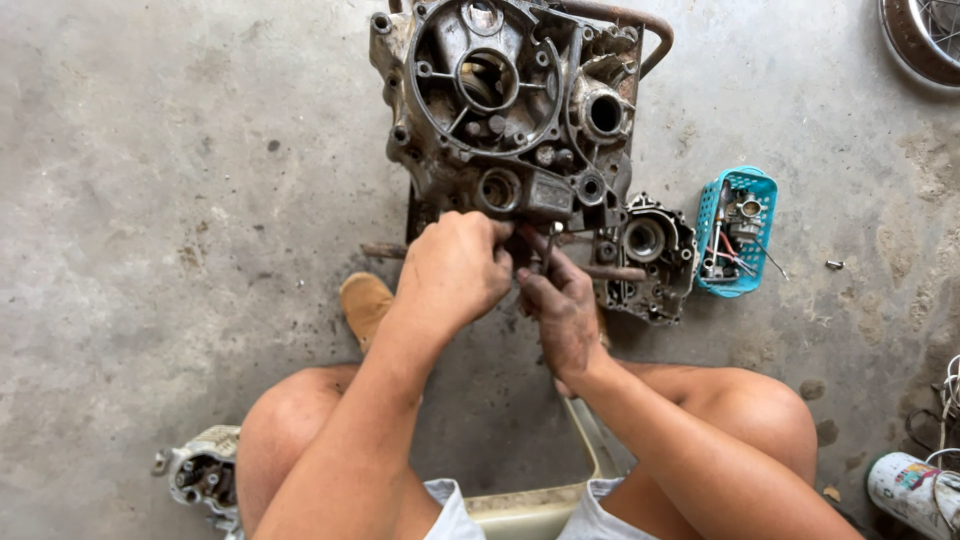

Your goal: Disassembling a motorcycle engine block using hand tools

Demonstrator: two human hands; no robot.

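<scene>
1. Hands: left hand [455,268] was curled into a loose fist against the lower edge of the engine crankcase [510,105]; what its fingers closed on was hidden. Right hand [562,312], blackened with grease, pinched a small metal part [548,248] just under the same edge.
2. Engine crankcase: grimy grey casting, standing on the concrete floor [180,200] directly ahead of the person's knees, open face up toward the camera.
3. Smaller engine cover [648,258]: lay just beside the crankcase, to its right.
4. Turquoise plastic basket [762,195]: right of the cover, holding small parts and tools.
5. Loose bolt [834,264]: on the floor, right of the basket.
6. Another grey casting [200,475]: beside the left knee.
7. Spray can [910,490]: lay at the lower right.
</scene>
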